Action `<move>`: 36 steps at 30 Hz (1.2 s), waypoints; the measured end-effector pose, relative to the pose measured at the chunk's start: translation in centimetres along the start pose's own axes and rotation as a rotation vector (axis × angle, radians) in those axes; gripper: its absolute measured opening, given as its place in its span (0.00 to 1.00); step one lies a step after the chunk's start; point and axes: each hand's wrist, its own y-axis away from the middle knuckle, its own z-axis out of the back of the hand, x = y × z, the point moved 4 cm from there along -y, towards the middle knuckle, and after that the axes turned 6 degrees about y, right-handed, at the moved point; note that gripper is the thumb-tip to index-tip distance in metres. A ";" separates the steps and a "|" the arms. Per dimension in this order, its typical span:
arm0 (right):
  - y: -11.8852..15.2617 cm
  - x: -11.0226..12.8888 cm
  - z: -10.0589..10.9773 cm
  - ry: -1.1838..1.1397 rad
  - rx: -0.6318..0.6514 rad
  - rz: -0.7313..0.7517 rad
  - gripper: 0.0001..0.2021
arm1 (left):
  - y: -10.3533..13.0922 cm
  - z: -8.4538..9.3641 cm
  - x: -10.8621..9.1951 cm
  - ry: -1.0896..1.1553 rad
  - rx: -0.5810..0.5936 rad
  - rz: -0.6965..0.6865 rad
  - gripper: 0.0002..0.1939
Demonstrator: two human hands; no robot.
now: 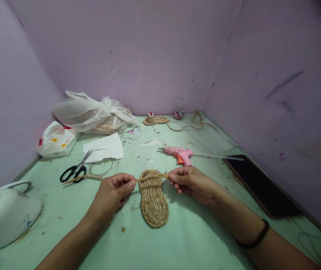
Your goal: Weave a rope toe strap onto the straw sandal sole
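A small sole-shaped piece of coiled straw rope [154,202] lies on the green table between my hands. A strand of straw cord [164,175] runs across its upper end. My left hand [122,187] pinches the cord at the left edge of the sole, and the loose end trails left over the scissors' handles. My right hand [187,180] pinches the cord just right of the sole. Beyond my right hand lies a pink glue gun [181,152] with a long clear glue stick in its back, its nozzle toward the left.
Black-handled scissors [77,170], a ring [101,167] and white paper [105,147] lie left. Behind are a plastic bag [92,114], a box [57,140], another straw sole [155,120] and a bead jar [178,114]. A dark tablet [261,185] is right, a white lamp-like object [11,217] left.
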 end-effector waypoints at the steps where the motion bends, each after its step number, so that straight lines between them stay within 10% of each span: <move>1: 0.0 0.0 0.0 0.020 -0.024 -0.002 0.04 | -0.1 0.0 0.2 0.014 -0.022 -0.003 0.14; 11: -0.5 -0.9 -0.9 0.361 -0.160 0.086 0.10 | -0.4 -0.6 0.9 -0.098 -0.078 -0.085 0.14; 24: 1.0 0.6 -1.2 1.176 -0.422 0.700 0.06 | -0.1 -1.3 0.2 -0.197 -0.049 -0.249 0.09; 36: 1.2 -0.1 -2.4 1.244 -0.428 0.656 0.10 | -0.4 -1.1 0.7 -0.262 -0.047 -0.259 0.04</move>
